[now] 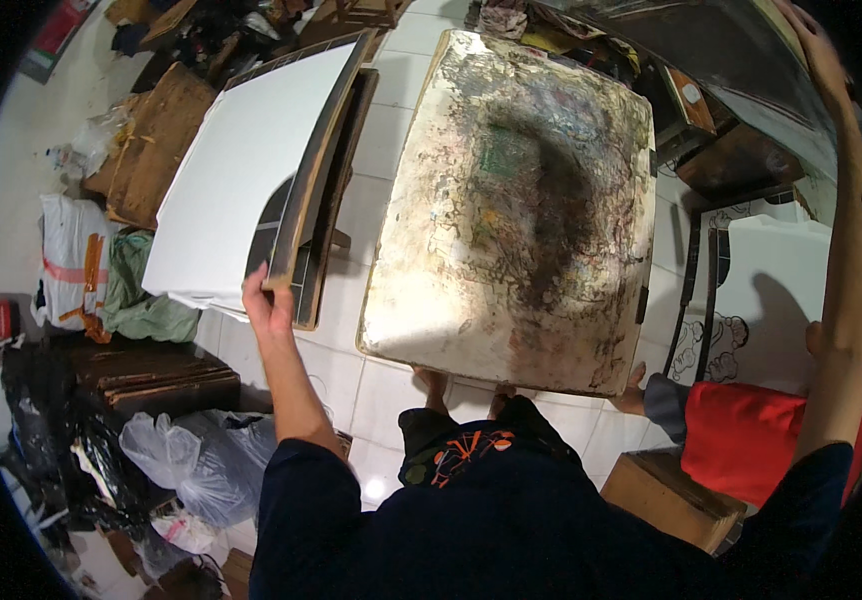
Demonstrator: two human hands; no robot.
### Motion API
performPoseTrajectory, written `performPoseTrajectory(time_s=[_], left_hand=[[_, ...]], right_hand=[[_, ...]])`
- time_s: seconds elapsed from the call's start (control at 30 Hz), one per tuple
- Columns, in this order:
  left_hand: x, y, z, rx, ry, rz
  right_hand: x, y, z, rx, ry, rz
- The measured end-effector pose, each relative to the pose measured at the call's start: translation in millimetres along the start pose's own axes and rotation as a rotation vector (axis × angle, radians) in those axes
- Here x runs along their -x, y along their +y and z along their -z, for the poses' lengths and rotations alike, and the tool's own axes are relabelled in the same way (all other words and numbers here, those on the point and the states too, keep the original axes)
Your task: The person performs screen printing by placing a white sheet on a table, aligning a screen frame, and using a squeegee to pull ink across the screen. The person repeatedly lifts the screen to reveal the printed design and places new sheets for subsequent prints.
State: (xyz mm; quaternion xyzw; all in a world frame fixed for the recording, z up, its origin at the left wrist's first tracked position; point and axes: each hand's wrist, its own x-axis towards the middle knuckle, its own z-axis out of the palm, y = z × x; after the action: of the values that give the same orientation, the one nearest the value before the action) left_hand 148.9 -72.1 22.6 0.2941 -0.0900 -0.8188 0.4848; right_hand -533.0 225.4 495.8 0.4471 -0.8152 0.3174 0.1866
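One paint-stained table, white tiled floor, stacked canvases alongside

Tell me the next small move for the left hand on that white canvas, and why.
Probably firm up the grip first. The left hand pinches only the lower corner of the white canvas, which stands tilted against dark frames. The right hand is raised far off on a dark panel, so it cannot steady it.
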Motion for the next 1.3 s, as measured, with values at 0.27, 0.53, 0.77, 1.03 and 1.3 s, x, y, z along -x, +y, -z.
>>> performPoseTrajectory(time_s=[0.27, 0.53, 0.77, 1.03, 1.3], left_hand=[[206, -37, -50, -0.173, 0.094, -0.160], [328, -261, 6, -0.664, 0.131, 0.572], [291, -229, 35, -1.449, -0.388, 0.471], [87, -95, 21, -2.109, -0.128, -0.623], [127, -58, 14, -1.805, -0.032, -0.089]], right_hand=[[18, -27, 8, 0.311, 0.081, -0.106], [24, -33, 13, 0.253, 0.041, -0.057], [9, -19, 7, 0.267, 0.078, -0.059], [8, -22, 11, 0.249, 0.035, -0.104], [-5, -15, 7, 0.297, 0.054, -0.129]])
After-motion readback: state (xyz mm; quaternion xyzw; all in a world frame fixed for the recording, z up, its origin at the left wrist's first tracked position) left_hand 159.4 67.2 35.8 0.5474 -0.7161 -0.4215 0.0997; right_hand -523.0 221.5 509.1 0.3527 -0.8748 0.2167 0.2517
